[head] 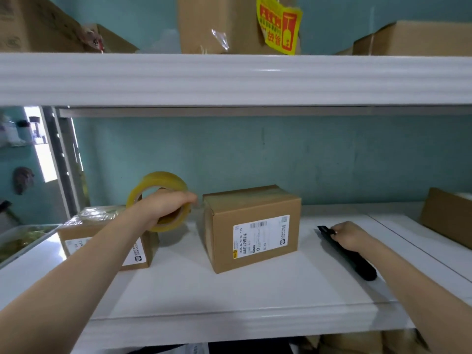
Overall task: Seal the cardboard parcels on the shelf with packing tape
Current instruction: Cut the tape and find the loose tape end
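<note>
1. Head view: the middle box stands on the shelf between the hands, at 3 o'clock from the left hand and 9 o'clock from the right hand.
2. Its long axis runs roughly 9 to 3 o'clock, and the left hand is nearer.
3. The left hand's fingers curl through the tape, held upright just beside the box's top left corner.
4. The right hand grips a black cutter lying on the shelf.
5. The box is plain brown with a white label facing us and its flaps down; whether the top is taped I cannot tell.
6. A second box sits at 9 o'clock, behind the left forearm.
</note>
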`<state>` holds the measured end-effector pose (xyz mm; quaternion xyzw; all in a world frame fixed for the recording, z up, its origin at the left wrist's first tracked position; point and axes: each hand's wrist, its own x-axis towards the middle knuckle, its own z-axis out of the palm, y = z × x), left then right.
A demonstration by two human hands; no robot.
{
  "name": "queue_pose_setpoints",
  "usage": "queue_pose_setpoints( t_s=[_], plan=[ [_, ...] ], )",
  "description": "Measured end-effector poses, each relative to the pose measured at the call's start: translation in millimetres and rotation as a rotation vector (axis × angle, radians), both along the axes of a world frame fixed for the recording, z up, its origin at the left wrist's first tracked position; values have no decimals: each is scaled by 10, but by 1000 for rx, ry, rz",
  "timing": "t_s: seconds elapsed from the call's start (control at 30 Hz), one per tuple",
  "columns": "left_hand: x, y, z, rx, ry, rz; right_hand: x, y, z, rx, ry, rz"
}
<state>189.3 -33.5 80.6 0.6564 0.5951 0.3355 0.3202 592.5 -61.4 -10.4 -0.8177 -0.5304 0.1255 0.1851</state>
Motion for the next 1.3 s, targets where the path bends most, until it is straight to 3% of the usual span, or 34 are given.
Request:
queue_pose_setpoints(
  t_s=[0.13,0.2,0.3,0.37,0.4,0.5,0.6,0.67,1.03,1.3],
  plan=[
    [-2,-59,17,12,4,18,-67,-23,-44,-96,-204,-38],
    [-4,-83,29,11,9,32,-250,-95,120,-40,-267,-82],
    [3,-115,37,-2,4,24,-733,-103,557,421,-232,47],
    [14,-122,38,-6,12,30,-1206,-86,862,730,-222,316],
    [22,-131,43,-9,13,40,-1444,-65,987,765,-228,487],
    [36,-124,53,14,-6,62,-2071,17,1201,534,-345,853],
    [21,-130,66,20,-10,71,-2264,246,1144,171,-260,907],
    [-9,-113,55,15,3,77,-2252,329,1047,75,-188,925],
    [51,-113,50,-6,-24,35,-2280,300,914,125,-283,834],
    [-58,-138,168,43,105,-43,-2102,67,966,118,-333,859]
  ],
)
